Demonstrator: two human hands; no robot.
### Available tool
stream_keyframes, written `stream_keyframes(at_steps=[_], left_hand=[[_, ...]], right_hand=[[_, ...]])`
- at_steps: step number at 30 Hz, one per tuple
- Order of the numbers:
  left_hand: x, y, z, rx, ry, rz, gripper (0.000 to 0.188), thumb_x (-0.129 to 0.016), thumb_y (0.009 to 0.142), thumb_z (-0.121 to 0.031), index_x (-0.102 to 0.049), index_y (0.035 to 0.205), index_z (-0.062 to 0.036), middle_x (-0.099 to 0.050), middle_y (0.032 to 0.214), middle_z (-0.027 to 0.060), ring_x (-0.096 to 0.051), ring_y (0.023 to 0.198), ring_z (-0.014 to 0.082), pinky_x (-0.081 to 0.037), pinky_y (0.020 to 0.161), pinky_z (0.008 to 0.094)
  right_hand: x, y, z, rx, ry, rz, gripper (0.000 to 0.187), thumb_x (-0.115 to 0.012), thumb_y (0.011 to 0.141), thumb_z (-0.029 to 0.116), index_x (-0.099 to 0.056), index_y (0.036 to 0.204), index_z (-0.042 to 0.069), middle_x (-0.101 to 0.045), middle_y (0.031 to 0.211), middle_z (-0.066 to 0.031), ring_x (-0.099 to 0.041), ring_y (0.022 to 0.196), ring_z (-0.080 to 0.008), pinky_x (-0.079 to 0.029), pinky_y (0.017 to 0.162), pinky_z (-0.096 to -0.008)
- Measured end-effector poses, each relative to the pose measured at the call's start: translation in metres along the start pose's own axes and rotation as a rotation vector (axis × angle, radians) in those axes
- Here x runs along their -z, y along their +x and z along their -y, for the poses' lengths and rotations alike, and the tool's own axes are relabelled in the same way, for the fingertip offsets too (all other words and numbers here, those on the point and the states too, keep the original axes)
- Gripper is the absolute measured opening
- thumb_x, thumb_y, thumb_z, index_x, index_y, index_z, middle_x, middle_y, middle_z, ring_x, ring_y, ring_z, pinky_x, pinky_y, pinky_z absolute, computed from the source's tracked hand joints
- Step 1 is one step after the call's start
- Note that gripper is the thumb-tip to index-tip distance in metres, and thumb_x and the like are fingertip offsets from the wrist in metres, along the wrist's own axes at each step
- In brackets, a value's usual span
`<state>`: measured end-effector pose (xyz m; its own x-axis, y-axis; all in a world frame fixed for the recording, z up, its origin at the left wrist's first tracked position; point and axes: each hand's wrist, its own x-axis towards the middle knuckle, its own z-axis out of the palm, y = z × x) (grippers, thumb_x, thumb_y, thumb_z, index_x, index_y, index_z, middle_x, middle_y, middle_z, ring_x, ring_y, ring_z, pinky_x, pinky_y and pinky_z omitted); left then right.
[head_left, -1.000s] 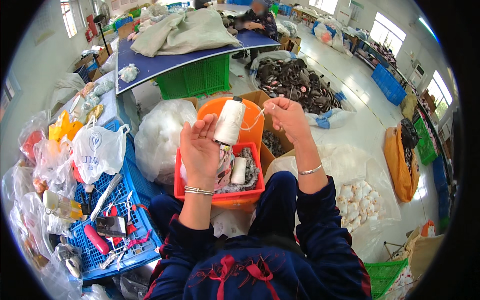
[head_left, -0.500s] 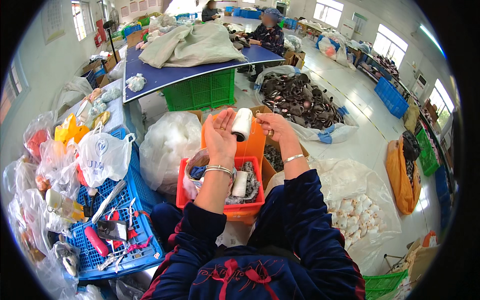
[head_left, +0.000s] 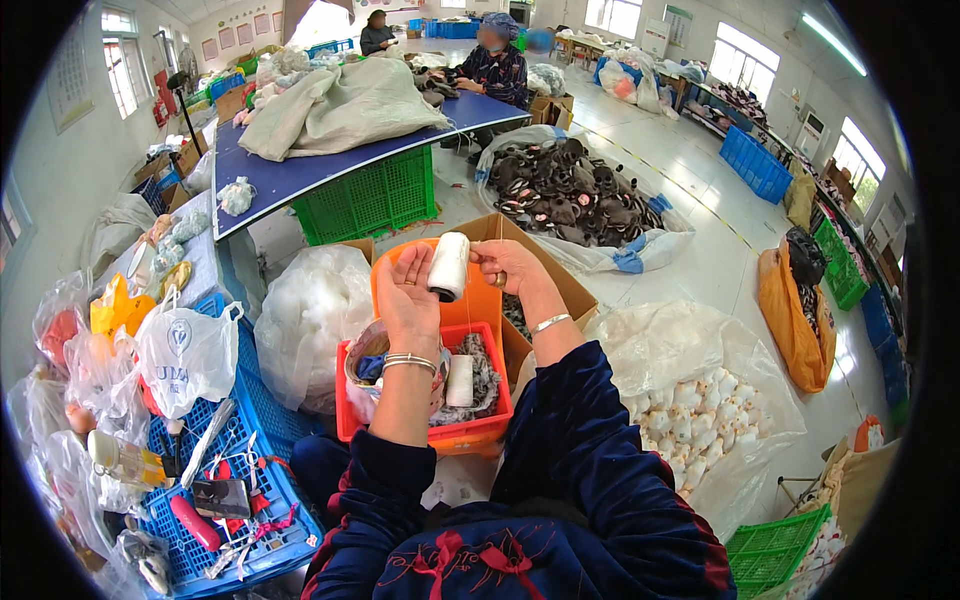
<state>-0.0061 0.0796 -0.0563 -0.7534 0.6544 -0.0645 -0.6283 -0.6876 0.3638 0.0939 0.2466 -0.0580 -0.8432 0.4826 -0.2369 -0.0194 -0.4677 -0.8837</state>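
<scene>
A spool of white thread [head_left: 450,262], its dark core end tilted down toward me, is held at the thumb side of my left hand [head_left: 408,305]. That palm is turned up, with the fingers partly spread beside the spool. My right hand [head_left: 520,275] is closed in a pinch just right of the spool, its fingertips against or very near it. A thin white thread shows at the right hand's fingers. Below my hands, a red-orange bin [head_left: 355,415] holds a second white spool [head_left: 460,381], grey fluffy pieces [head_left: 485,385] and a round container [head_left: 360,350].
On my left, a blue crate [head_left: 270,500] carries scissors, a phone [head_left: 222,499], a bottle [head_left: 125,460] and plastic bags. White stuffing [head_left: 315,310] fills a bag by the bin. Sacks of dark pieces [head_left: 580,195] and white pieces [head_left: 705,420] lie right. Two people sit beyond the blue table [head_left: 235,212].
The view has shifted, so the surroundings sit differently. My right fingertips have come closer to the spool, closing the earlier gap. The left hand keeps its hold on the spool.
</scene>
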Motion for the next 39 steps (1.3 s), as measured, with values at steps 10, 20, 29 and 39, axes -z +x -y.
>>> stream_keyframes(at_steps=[10,20,29,39], left_hand=[[0.006,0.002,-0.006,-0.035,0.034,-0.003,0.03,-0.046,0.102,-0.023,-0.061,0.104,0.0022,-0.066,0.115,0.0158,-0.061,0.113,0.025,-0.044,0.107,0.0393],[0.003,-0.01,-0.009,-0.021,0.053,0.052,0.027,-0.049,0.1,-0.02,-0.061,0.109,0.0022,-0.065,0.114,0.0137,-0.061,0.109,0.0228,-0.046,0.103,0.0383],[0.001,-0.03,-0.007,0.186,0.555,0.318,0.047,-0.057,0.094,-0.011,-0.048,0.137,0.0075,-0.063,0.121,0.0114,-0.062,0.104,0.0183,-0.053,0.087,0.0317],[-0.005,-0.01,0.002,0.299,1.064,0.391,0.057,-0.069,0.088,-0.019,-0.05,0.141,-0.0083,-0.065,0.117,0.0038,-0.063,0.091,0.0098,-0.048,0.062,0.0226]], right_hand=[[-0.009,-0.006,-0.003,0.054,-0.019,0.109,0.018,-0.058,0.099,0.018,-0.054,0.084,0.009,-0.057,0.075,0.0011,-0.036,0.046,-0.0008,-0.031,0.042,-0.0186],[-0.028,-0.036,-0.006,0.253,-0.003,0.045,0.014,-0.063,0.096,0.02,-0.057,0.087,0.012,-0.056,0.071,0.0053,-0.038,0.049,-0.0014,-0.031,0.043,-0.019],[-0.019,-0.055,-0.007,0.22,-0.161,-0.046,0.018,-0.064,0.096,0.024,-0.057,0.086,0.011,-0.044,0.061,0.0083,-0.036,0.046,-0.0023,-0.032,0.042,-0.0211],[0.007,-0.041,-0.021,0.195,0.044,-0.06,0.013,-0.059,0.099,0.024,-0.056,0.09,0.015,-0.05,0.067,0.0083,-0.039,0.048,-0.0015,-0.034,0.043,-0.0198]])
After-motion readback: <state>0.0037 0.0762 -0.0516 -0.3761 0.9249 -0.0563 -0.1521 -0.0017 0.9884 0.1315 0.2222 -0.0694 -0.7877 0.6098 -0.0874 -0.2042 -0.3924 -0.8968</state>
